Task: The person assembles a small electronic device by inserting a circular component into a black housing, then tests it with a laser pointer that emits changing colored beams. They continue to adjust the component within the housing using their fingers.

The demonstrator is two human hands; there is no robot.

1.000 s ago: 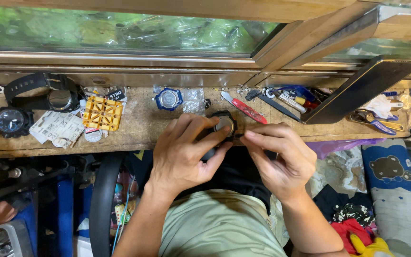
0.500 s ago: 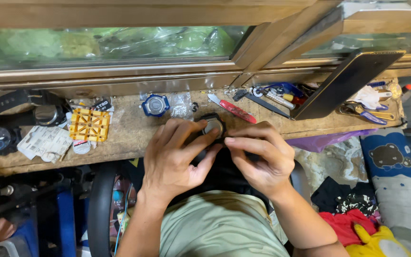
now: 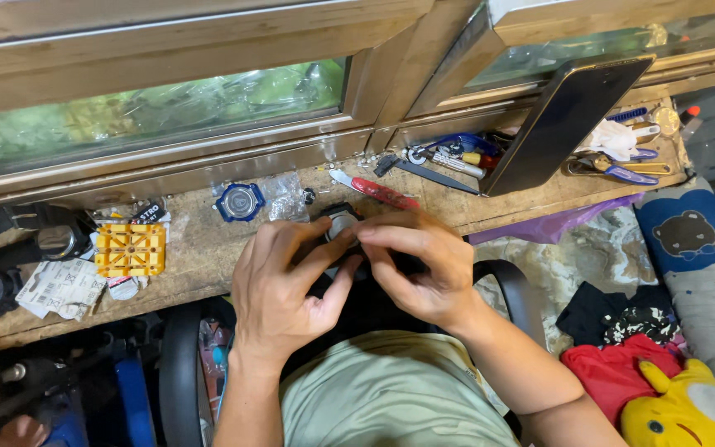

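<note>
At the centre of the frame we pinch a black watch case (image 3: 341, 225) with both hands: the left hand (image 3: 287, 281) cradles it steady while the right hand (image 3: 419, 265) presses fingertips on its edge above the wooden counter (image 3: 200, 248), near a red-handled tool (image 3: 378, 192).

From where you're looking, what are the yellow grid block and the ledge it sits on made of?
The yellow grid block looks like moulded plastic: uniform bright colour, matt finish, crisp square cells. The ledge seems to be bare, worn wood: dull brown, scuffed and mottled, without gloss, though the grain is too faint to be sure.
</note>
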